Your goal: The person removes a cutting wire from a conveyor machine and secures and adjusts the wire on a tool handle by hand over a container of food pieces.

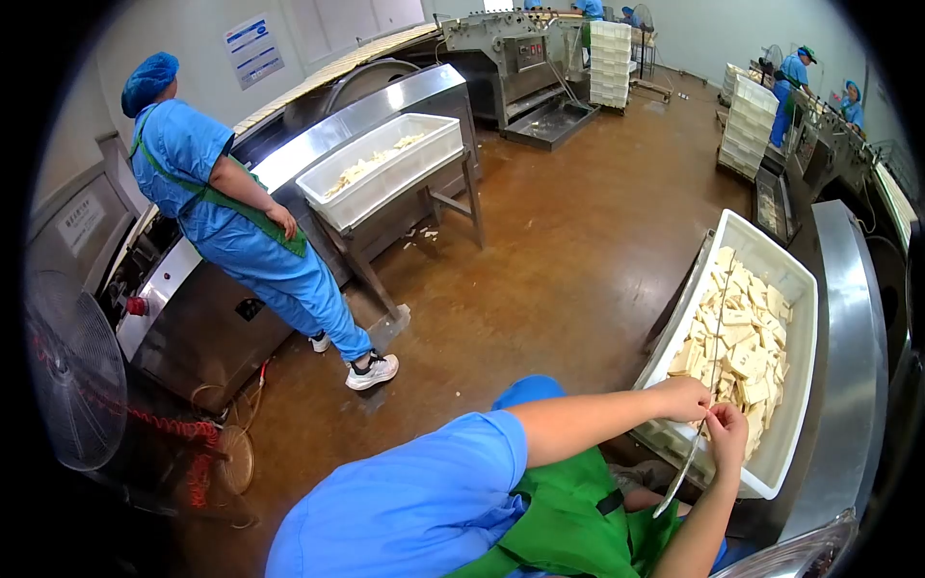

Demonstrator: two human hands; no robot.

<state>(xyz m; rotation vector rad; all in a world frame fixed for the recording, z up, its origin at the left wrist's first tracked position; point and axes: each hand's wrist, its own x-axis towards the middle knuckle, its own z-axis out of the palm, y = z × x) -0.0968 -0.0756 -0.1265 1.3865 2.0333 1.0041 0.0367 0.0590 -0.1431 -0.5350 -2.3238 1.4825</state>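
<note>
My left hand [682, 398] and my right hand [727, 433] are close together over the near end of a white bin [806, 366], fingers pinched. Between them they hold a long thin tool. Its pale, flat end [679, 480] slants down toward my green apron, and a thin dark line [721, 318] runs from the hands across the bin; whether both are one piece I cannot tell. Under the hands, the bin holds a heap of pale, flat rectangular pieces [740, 337].
At left, a person [202, 183] in blue stands by a machine with a white bin [385, 169] on a stand. A fan [77, 371] is at far left. A curved metal panel [848, 385] flanks my bin. Stacked crates [747, 125] and other people [792, 82] are farther back.
</note>
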